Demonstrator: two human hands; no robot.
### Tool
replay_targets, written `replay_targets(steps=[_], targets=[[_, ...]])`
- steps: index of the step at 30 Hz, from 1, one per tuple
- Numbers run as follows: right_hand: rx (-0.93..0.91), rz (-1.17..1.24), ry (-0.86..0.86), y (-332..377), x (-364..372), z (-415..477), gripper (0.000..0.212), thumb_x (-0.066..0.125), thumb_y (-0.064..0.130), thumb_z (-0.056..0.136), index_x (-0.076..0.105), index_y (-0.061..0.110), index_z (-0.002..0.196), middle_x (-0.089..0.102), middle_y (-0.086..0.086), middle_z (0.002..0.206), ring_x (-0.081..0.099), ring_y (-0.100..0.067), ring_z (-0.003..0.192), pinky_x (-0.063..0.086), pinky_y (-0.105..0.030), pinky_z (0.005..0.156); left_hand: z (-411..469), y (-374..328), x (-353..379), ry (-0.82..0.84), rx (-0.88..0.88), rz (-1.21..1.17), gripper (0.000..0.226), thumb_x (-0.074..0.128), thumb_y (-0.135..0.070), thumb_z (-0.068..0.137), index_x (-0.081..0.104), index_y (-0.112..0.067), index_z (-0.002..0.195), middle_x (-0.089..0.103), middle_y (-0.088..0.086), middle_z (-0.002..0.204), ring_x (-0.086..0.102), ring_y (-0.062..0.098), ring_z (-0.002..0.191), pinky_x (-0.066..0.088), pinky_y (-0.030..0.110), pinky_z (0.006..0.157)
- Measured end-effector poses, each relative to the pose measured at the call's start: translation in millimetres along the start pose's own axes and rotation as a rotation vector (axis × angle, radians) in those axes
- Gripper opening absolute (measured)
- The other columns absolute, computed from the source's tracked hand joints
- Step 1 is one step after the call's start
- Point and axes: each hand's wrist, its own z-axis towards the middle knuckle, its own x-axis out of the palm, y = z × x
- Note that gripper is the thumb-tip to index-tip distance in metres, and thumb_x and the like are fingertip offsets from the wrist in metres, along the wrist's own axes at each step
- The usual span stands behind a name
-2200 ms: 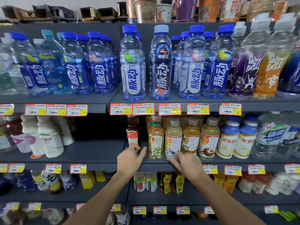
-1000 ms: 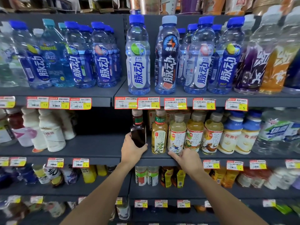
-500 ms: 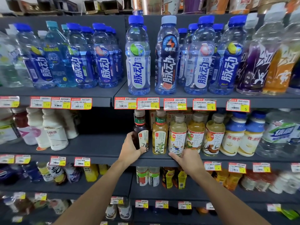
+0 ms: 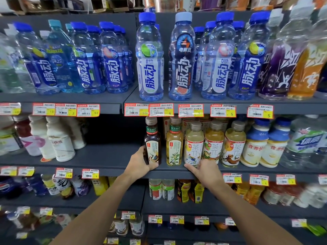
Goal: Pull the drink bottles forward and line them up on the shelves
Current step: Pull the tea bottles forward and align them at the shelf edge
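Left hand (image 4: 139,165) is gripping the dark bottle (image 4: 152,144) low down. The bottle, set back a moment ago, is now standing at the front edge, just beside the yellow bottle (image 4: 174,144), so this row is nearing alignment. Right hand (image 4: 205,171) is resting at the pale bottle's (image 4: 193,144) base, index finger along the lip; whether it is gripping cannot be told. The grey shelf (image 4: 106,156) is carrying white bottles (image 4: 60,144) further left, and stocked store shelving is running above and below.
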Motion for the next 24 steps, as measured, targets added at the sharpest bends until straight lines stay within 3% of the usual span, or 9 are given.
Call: replay_targets(steps=[6, 14, 24], targets=[[0.01, 0.01, 0.015, 0.5, -0.5, -0.7, 0.067, 0.054, 0.079, 0.081, 0.058, 0.013, 0.07, 0.063, -0.005, 0.069, 0.063, -0.018, 0.068, 0.051, -0.032, 0.06, 2.3, 1.0, 0.9, -0.004, -0.001, 0.055, 0.07, 0.089, -0.024, 0.071, 0.05, -0.024, 0.13, 0.063, -0.015, 0.109, 0.058, -0.004, 0.091, 0.042, 0.016, 0.081], [-0.004, 0.005, 0.018, 1.5, -3.1, -2.9, 0.068, 0.055, 0.077, 0.083, 0.061, 0.011, 0.07, 0.065, -0.006, 0.071, 0.063, -0.019, 0.07, 0.055, -0.034, 0.064, 5.8, 10.1, -4.4, 0.034, 0.051, 0.137, 0.065, 0.087, -0.032, 0.073, 0.049, -0.029, 0.125, 0.061, -0.021, 0.107, 0.059, 0.002, 0.098, 0.043, 0.023, 0.087], [0.001, 0.023, 0.027, 3.5, -5.5, -4.8, 0.067, 0.055, 0.076, 0.084, 0.061, 0.011, 0.071, 0.064, -0.006, 0.072, 0.063, -0.019, 0.069, 0.056, -0.035, 0.066, 5.6, 8.9, -12.9, 0.07, 0.094, 0.195, 0.065, 0.087, -0.037, 0.073, 0.049, -0.028, 0.125, 0.059, -0.023, 0.105, 0.055, -0.009, 0.087, 0.04, 0.013, 0.079]])
